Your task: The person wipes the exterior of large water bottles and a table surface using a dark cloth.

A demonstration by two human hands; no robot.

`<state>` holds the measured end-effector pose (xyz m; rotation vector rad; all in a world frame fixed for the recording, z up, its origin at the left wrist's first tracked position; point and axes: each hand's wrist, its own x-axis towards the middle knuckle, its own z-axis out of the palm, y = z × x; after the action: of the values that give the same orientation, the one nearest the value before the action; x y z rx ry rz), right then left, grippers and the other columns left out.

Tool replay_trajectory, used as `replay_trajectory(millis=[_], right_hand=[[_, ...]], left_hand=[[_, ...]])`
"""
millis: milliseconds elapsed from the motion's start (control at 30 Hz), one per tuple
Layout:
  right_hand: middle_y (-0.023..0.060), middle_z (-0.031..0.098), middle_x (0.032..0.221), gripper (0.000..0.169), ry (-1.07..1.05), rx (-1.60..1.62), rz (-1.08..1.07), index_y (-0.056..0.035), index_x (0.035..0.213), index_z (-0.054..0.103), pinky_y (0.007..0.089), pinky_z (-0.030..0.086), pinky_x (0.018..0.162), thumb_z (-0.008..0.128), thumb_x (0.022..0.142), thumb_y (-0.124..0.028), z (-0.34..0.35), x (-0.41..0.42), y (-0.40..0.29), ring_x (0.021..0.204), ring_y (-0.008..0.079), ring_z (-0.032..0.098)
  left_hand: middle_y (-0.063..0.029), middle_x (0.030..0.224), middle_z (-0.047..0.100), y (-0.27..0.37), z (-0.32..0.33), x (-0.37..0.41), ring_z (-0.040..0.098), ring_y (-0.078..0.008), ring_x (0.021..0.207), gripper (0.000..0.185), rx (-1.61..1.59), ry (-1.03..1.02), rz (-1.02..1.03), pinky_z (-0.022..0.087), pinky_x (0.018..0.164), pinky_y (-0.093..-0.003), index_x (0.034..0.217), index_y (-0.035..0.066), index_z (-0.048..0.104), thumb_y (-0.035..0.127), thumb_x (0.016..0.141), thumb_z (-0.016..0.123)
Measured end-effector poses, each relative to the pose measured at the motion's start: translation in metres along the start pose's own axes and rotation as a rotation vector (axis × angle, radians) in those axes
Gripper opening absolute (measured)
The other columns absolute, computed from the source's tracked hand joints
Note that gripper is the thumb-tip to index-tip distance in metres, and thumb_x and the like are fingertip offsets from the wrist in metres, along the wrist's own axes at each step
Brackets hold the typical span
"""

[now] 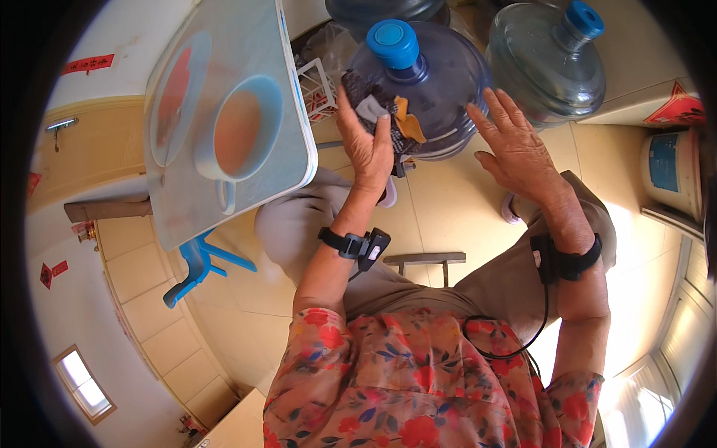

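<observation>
A bunched dark patterned cloth with grey and yellow pieces sits in my left hand, pinched between thumb and fingers. Just beyond it stands a large bluish water-cooler bottle with a blue cap. The cloth overlaps the bottle's left side in view; whether they touch I cannot tell. My right hand holds nothing, its fingers apart at the bottle's right edge. Whether its fingertips rest on the plastic is unclear.
A table at the left bears a mug of brownish content and a plate. Another clear bottle stands at the right, a third behind. A blue stool is under the table. A white bucket stands far right.
</observation>
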<state>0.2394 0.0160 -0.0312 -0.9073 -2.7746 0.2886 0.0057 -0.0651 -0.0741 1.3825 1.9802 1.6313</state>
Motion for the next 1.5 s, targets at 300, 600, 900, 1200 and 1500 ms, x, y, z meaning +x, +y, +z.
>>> replay_trajectory(millis=[300,600,900,1200,1500], right_hand=[[0.0183,0.028,0.148,0.071,-0.126,0.016,-0.023,-0.0005,0.137,0.038,0.0412,0.027,0.111,0.068,0.077,-0.023,0.017,0.029,-0.010,0.137,0.0303,0.028],[0.0183,0.028,0.148,0.074,-0.136,-0.042,-0.002,-0.0003,0.137,0.038,0.0413,0.030,0.109,0.070,0.077,-0.028,0.019,0.028,-0.018,0.137,0.0303,0.028],[0.0192,0.033,0.144,0.069,-0.052,-0.032,-0.011,-0.0004,0.136,0.039,0.0408,0.036,0.105,0.068,0.077,-0.022,0.022,0.026,-0.010,0.135,0.0319,0.032],[0.0139,0.056,0.111,0.028,0.289,0.040,-0.039,-0.0032,0.106,0.058,0.0411,0.047,0.085,0.062,0.084,-0.020,0.015,0.033,-0.002,0.103,0.0315,0.056],[0.0110,0.060,0.078,0.036,0.137,0.720,0.343,-0.0014,0.098,0.063,0.0345,0.048,0.067,0.047,0.096,-0.034,-0.026,0.026,-0.006,0.071,0.0252,0.059]], left_hand=[[-0.0155,0.137,0.043,-0.034,-0.003,0.090,0.045,-0.0355,0.123,0.062,0.358,-0.094,-0.079,0.037,0.101,-0.0422,0.140,0.012,0.034,0.010,0.083,0.060],[-0.0102,0.118,0.059,-0.084,-0.031,0.095,0.062,-0.0222,0.098,0.046,0.048,0.013,-0.628,0.052,0.078,-0.0358,0.137,0.017,0.043,0.018,0.091,0.051],[-0.0223,0.107,0.061,-0.028,0.005,-0.080,0.060,-0.0358,0.099,0.036,0.228,-0.384,-0.610,0.045,0.087,-0.0418,0.121,0.004,0.050,0.017,0.088,0.047],[-0.0094,0.111,0.061,0.068,-0.013,-0.062,0.057,-0.0154,0.099,0.041,-0.381,-0.650,-0.694,0.045,0.089,-0.0292,0.123,0.001,0.050,0.015,0.086,0.056],[-0.0100,0.105,0.058,0.067,0.001,-0.012,0.061,-0.0150,0.089,0.031,-0.857,-0.476,-0.986,0.054,0.075,-0.0295,0.120,0.003,0.046,0.021,0.095,0.052]])
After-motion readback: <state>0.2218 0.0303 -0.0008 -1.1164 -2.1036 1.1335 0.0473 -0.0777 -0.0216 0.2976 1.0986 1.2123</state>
